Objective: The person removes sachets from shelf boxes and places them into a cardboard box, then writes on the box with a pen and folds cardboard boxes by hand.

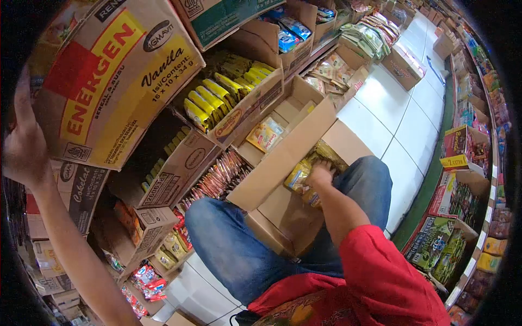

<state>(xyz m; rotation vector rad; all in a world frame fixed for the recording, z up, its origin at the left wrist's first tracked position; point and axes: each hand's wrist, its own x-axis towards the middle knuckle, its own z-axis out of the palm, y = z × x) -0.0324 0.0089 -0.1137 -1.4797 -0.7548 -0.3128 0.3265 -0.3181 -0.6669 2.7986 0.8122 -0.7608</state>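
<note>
An open cardboard box (288, 209) sits between my bent knees with yellow sachet packs (298, 176) inside. Reaching down into it, my right hand (321, 174) has its fingers curled over these packs; the fingertips are partly hidden among them. My left hand (26, 149) is raised at the far left, beside the edge of a large Energen Vanila carton (117, 81). Its index finger is stretched upward, and the hand appears to rest against the carton's side. Just beyond the open box, another carton (296, 103) holds a yellow-and-white Good Day pack (265, 136).
Opened cartons of yellow sachets (209, 103), reddish sachets (220, 176) and blue packs (288, 35) line the shelf ahead. White floor tiles (380, 122) run along the aisle. On the right stands another shelf with green packs (435, 244) and a red box (459, 144).
</note>
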